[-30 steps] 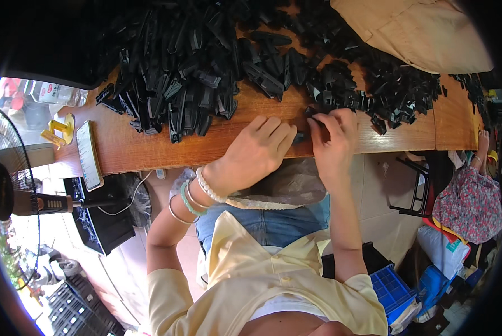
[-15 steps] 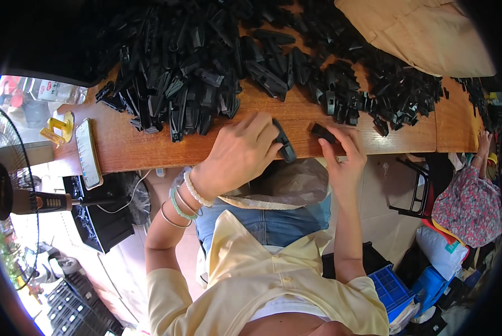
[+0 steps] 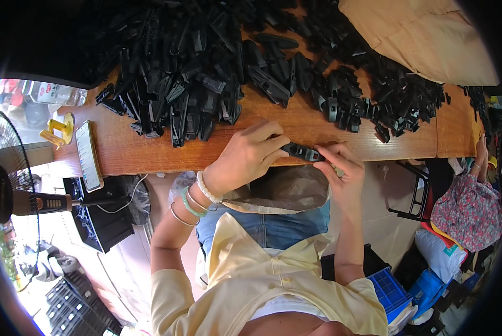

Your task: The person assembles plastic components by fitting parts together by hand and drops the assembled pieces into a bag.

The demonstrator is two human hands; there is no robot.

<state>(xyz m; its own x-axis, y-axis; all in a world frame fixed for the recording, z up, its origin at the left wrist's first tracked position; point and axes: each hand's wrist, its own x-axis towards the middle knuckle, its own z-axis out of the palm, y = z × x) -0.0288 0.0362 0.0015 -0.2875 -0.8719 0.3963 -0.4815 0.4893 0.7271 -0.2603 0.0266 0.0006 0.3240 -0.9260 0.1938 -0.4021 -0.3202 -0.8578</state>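
Wooden bench (image 3: 150,154) fills mid-frame; a phone (image 3: 87,155) lies at left, black plastic parts (image 3: 206,73) heaped above. Our left hand (image 3: 245,159) and right hand (image 3: 343,173) pinch one black clip (image 3: 302,151) at centre edge.

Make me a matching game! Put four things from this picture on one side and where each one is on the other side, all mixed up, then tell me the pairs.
Things:
1. black part
2. phone
3. blue crate
4. bag

Places:
A. on the floor, lower right
B. between both hands at the table edge
C. on the lap, under the table edge
D. flat on the table's left end

Pairs: 1-B, 2-D, 3-A, 4-C
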